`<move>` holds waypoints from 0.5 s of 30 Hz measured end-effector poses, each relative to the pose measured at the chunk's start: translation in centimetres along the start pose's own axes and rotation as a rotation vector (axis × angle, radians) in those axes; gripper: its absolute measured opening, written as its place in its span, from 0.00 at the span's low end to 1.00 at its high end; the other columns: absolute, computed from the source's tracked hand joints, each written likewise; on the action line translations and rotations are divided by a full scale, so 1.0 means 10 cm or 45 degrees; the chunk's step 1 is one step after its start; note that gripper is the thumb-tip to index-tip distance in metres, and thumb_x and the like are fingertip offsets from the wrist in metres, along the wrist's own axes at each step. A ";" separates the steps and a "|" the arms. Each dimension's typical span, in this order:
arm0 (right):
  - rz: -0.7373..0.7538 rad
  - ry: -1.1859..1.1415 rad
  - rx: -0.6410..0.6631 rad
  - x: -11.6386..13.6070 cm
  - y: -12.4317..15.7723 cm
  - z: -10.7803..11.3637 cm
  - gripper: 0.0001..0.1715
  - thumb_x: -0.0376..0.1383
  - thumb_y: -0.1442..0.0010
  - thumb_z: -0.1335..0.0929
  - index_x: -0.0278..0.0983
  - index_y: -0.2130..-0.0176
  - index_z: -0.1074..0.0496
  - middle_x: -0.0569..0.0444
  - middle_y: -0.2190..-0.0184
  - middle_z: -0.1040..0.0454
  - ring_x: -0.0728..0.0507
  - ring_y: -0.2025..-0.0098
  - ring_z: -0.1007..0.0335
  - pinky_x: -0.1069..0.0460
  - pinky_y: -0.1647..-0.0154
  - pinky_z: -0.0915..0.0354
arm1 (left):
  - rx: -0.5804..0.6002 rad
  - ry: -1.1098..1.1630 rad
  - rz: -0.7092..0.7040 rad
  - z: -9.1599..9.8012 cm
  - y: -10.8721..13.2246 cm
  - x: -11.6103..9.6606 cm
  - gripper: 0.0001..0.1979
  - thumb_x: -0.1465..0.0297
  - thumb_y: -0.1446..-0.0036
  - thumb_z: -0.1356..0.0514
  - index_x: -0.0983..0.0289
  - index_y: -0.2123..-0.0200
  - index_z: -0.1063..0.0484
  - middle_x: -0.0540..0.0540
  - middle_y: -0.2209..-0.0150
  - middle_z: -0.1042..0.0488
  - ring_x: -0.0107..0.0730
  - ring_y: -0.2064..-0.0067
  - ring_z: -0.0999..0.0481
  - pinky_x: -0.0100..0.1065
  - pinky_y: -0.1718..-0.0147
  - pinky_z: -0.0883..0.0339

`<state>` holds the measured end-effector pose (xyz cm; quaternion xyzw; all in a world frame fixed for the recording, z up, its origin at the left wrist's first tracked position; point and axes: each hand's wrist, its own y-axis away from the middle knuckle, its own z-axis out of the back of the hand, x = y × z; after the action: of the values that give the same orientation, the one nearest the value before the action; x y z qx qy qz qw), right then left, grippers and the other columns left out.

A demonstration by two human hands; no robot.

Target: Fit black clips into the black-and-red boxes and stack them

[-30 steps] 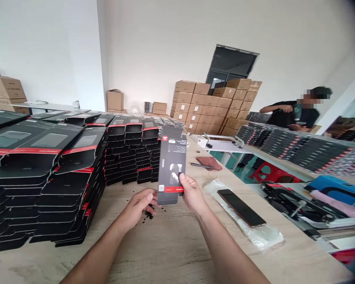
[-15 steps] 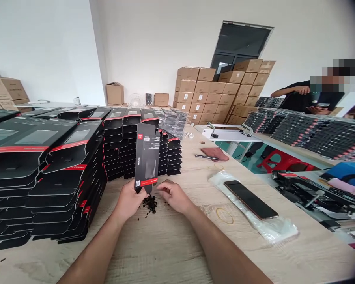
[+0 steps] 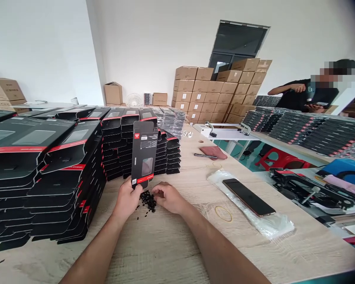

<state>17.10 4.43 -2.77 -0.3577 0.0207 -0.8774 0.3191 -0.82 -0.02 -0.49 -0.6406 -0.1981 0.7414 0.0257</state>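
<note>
My left hand (image 3: pixel 127 200) grips the lower end of a black packaging box (image 3: pixel 143 156) with a red band and a small window. The box stands upright above the table. Just below it lies a pile of small black pieces (image 3: pixel 148 201). At the right edge of that pile is my right hand (image 3: pixel 168 197), thumb and fingers curled together; what they pinch, if anything, is too small to make out. Stacks of similar black boxes (image 3: pixel 59 152) with red stripes rise to the left and behind the held box.
On the wooden table (image 3: pixel 154 252) to the right lie a phone (image 3: pixel 248 197) on a clear plastic bag (image 3: pixel 272 228), a rubber band (image 3: pixel 223 213), a pen (image 3: pixel 205 156) and a brown cloth (image 3: pixel 214 152). Cartons (image 3: pixel 207 92) stand behind. A co-worker (image 3: pixel 304 96) is at the far right.
My right hand has come down and left to the pile, its fingers curling closer together. The box has shifted slightly left and tilted a little in my left hand.
</note>
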 end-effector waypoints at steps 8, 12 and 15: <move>-0.163 0.257 -0.080 0.01 0.01 0.27 0.09 0.30 0.48 0.34 0.40 0.67 0.25 0.56 0.73 0.25 0.47 0.72 0.31 0.54 0.68 0.39 | 0.063 -0.026 0.047 0.00 -0.01 0.07 0.12 0.64 0.47 0.41 0.63 0.63 0.22 0.55 0.66 0.21 0.41 0.60 0.23 0.39 0.59 0.29; -0.161 0.558 0.004 -0.01 0.05 0.40 0.09 0.29 0.48 0.35 0.40 0.74 0.26 0.53 0.72 0.25 0.45 0.68 0.31 0.53 0.68 0.42 | 0.083 0.055 0.147 -0.02 0.01 0.09 0.15 0.61 0.49 0.39 0.64 0.62 0.23 0.55 0.64 0.20 0.39 0.64 0.23 0.37 0.65 0.27; -0.166 0.541 0.032 0.00 0.08 0.41 0.08 0.31 0.45 0.35 0.40 0.69 0.25 0.53 0.68 0.25 0.45 0.65 0.30 0.53 0.65 0.42 | 0.096 0.065 0.167 -0.02 0.03 0.08 0.16 0.61 0.47 0.41 0.63 0.58 0.24 0.56 0.61 0.21 0.40 0.62 0.23 0.37 0.66 0.26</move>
<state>20.17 4.59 0.05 -0.1615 0.0533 -0.9519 0.2548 -0.66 0.02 -1.33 -0.6695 -0.1269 0.7319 0.0064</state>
